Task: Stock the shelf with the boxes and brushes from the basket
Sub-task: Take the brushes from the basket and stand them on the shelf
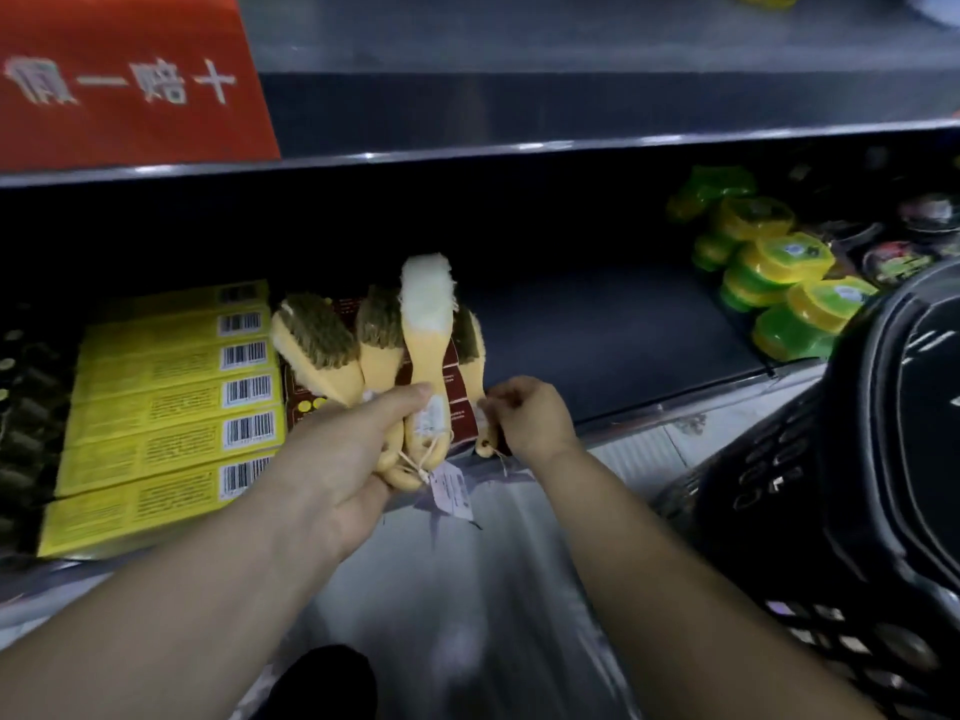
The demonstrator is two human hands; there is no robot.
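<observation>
4 brushes fan out over the front of the shelf, bristles showing on 3 of them and the pale back on the tallest. the left hand is clenched around the bunched handles of 3, while the right hand pinches the handle end of the rightmost brush, low by the shelf's front lip. the likeliest trouble, to my eye, is the strings and paper tags dangling under the left hand: if they are tangled, drawing 1 brush away could drag the others loose and spill them off the edge. the bunch is held by the handle ends only, so the heavier heads could swivel and slip if the grip slackens. beneath the fan lie dark red boxes, and brushes set on their flat tops might slide forward. to the left, yellow boxes are packed in a row with barcodes up, right against the red ones, so that side looks full; the bare dark stretch of shelf to the right seems the better landing spot. further right sit stacked green and yellow tins, and the black basket crowds the right arm's side, which may hamper a wide sweep. a red sign hangs on the upper shelf's face, well apart from the work.
</observation>
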